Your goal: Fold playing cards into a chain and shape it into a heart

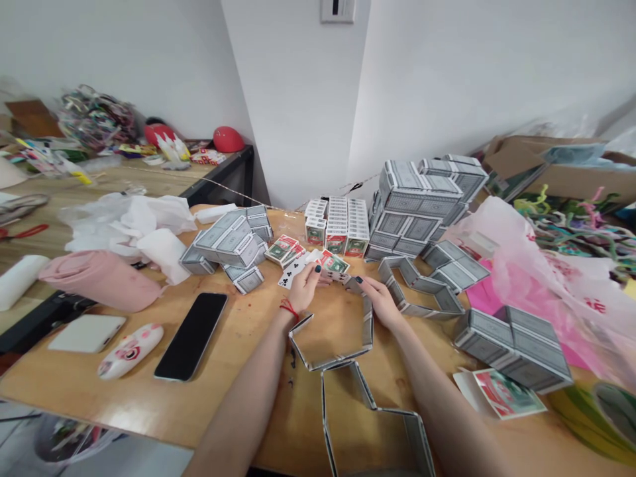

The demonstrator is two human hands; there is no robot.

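Note:
My left hand [305, 286], a red string around its wrist, has its fingers closed on a playing card [332, 275] stretched between my hands. My right hand [378, 298] pinches the right end of this card strip. Just below the hands stands a zigzag frame of joined playing cards [330, 361] on edge, its inside showing the table. Whether the held card joins this frame is hard to make out. Loose face-up cards [293, 268] lie behind my left hand. Nearer me stands a second card frame [325, 411].
Card boxes [348, 225] stand in rows at the back. Stacked grey card blocks [417, 205] rise at right, others [228, 242] at left. A phone [191, 336], a mouse [130, 351] and a white square case [87, 332] lie left. Yellow tape [586, 417] sits front right.

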